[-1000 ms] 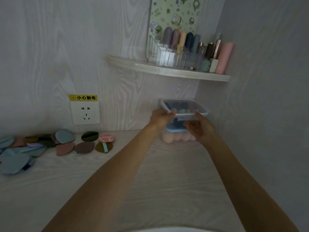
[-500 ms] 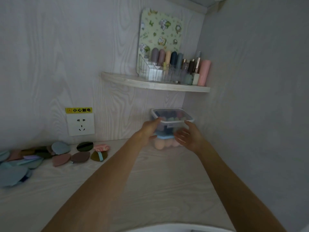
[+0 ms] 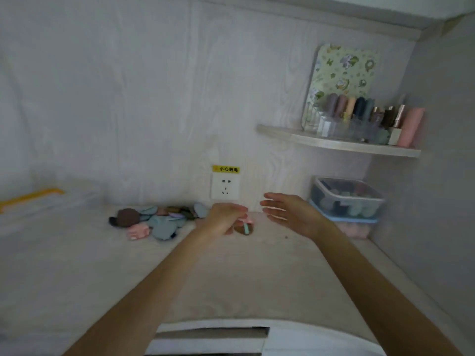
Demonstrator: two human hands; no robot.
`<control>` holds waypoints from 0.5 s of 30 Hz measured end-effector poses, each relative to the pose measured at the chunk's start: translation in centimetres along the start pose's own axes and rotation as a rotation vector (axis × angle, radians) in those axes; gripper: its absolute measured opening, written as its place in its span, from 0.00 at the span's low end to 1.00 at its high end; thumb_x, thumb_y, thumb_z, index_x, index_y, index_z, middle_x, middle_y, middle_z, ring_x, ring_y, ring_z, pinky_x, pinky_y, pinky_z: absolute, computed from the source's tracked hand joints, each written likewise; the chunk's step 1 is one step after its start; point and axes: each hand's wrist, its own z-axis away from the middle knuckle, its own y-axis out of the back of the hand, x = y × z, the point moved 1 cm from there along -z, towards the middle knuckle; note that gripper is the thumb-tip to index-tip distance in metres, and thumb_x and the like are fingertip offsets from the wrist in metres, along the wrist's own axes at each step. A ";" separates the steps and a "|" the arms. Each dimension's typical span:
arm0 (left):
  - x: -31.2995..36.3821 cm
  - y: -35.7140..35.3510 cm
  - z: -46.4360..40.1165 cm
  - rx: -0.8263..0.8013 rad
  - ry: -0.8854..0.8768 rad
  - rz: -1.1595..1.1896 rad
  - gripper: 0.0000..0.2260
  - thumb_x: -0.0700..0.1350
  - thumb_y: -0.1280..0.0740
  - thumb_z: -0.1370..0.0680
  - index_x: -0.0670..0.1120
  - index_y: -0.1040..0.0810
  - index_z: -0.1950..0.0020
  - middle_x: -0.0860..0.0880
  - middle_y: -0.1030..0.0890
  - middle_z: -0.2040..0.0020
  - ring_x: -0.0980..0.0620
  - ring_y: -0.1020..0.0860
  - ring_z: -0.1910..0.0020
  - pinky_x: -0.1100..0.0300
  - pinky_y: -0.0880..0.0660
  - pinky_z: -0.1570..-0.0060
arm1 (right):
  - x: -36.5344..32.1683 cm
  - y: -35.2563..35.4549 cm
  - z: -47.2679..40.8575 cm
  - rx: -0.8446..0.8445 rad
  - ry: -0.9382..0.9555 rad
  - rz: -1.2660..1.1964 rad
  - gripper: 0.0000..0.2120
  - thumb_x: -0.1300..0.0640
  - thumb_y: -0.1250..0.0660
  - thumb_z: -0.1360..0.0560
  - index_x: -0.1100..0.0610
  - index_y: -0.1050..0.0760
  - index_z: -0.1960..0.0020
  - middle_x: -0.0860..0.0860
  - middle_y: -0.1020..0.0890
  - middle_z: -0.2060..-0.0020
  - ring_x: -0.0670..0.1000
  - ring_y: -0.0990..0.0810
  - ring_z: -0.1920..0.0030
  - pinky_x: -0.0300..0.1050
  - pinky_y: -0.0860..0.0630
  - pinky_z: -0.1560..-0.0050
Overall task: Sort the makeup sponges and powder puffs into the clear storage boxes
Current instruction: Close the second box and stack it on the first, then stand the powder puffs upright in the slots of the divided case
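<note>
Reaching arms: both stretch forward over the desk (image 3: 231, 278), neither of the hands holding anything.
Left hand (image 3: 223, 219): loosely curled, empty, above a brown puff with a teal strap (image 3: 245, 229).
Right hand (image 3: 293, 214): spread flat, fingers pointing left, empty.
Powder puffs (image 3: 156, 220): loose heap on the desk by the wall, left of the hands.
Clear storage boxes (image 3: 347, 199): stacked in the right corner, lidded, filled, apart from both hands.
Socket (image 3: 225, 187): on the wall behind.
Shelf (image 3: 334, 145): above the boxes, carrying cosmetics.
</note>
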 end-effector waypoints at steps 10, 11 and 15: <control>-3.3 22.0 6.9 0.598 -0.122 0.005 0.10 0.38 0.34 0.24 0.41 0.20 0.44 0.43 0.19 0.47 0.50 0.21 0.52 0.66 0.26 0.54 | 1.7 -22.2 -3.9 -0.328 0.025 0.414 0.14 0.63 0.37 0.22 0.63 0.25 0.38 0.54 0.19 0.52 0.51 0.22 0.50 0.41 0.25 0.49; -3.9 24.0 7.3 0.670 -0.118 -0.048 0.10 0.39 0.34 0.25 0.44 0.20 0.44 0.44 0.19 0.44 0.47 0.22 0.47 0.60 0.27 0.47 | 2.0 -24.5 -4.1 -0.364 -0.005 0.408 0.15 0.63 0.39 0.21 0.63 0.26 0.36 0.55 0.20 0.50 0.52 0.23 0.49 0.40 0.25 0.51; -5.7 29.6 8.7 0.934 -0.160 -0.466 0.16 0.41 0.33 0.26 0.47 0.24 0.39 0.46 0.24 0.37 0.45 0.27 0.37 0.55 0.32 0.39 | 3.5 -30.7 -5.4 -0.442 -0.097 0.293 0.13 0.62 0.42 0.20 0.61 0.28 0.37 0.58 0.23 0.47 0.52 0.22 0.57 0.42 0.25 0.54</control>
